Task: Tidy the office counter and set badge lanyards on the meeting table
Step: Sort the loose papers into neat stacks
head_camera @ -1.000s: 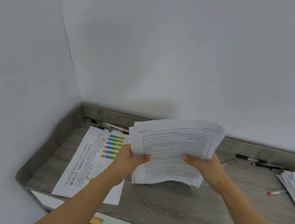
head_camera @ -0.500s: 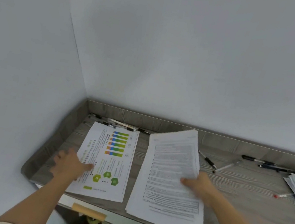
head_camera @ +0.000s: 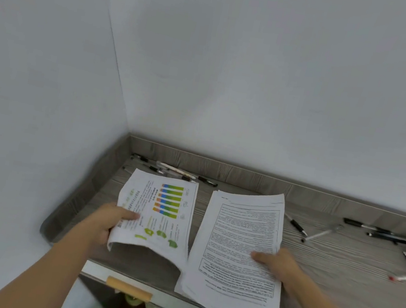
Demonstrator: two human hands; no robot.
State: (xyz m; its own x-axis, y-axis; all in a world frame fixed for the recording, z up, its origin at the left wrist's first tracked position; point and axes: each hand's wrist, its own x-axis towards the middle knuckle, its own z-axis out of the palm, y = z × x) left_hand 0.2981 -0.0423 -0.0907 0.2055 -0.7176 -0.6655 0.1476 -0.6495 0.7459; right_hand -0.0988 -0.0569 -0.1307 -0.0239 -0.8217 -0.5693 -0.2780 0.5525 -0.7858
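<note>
Holding thin white bar-chart sheets (head_camera: 159, 211) by their raised near-left edge, the left hand (head_camera: 99, 225) pinches them: light and floppy, likely best gripped mid-edge. Beside them on the grey wood-grain bench (head_camera: 338, 272), the right hand (head_camera: 282, 265) thumbs a thick white text stack (head_camera: 240, 242); whether its fingers are grasping, I cannot tell. Loose black pens (head_camera: 179, 172) lie behind, clear of both.

A second ago we held the text stack (head_camera: 238, 255) in the air with both grips. Now it lies flat on the bench (head_camera: 338, 272) at lower centre, with the right grip (head_camera: 277, 262) holding its right edge. Our left grip (head_camera: 103, 223) has moved to the chart sheet (head_camera: 159, 208), pinching its left edge and lifting the near end.
</note>
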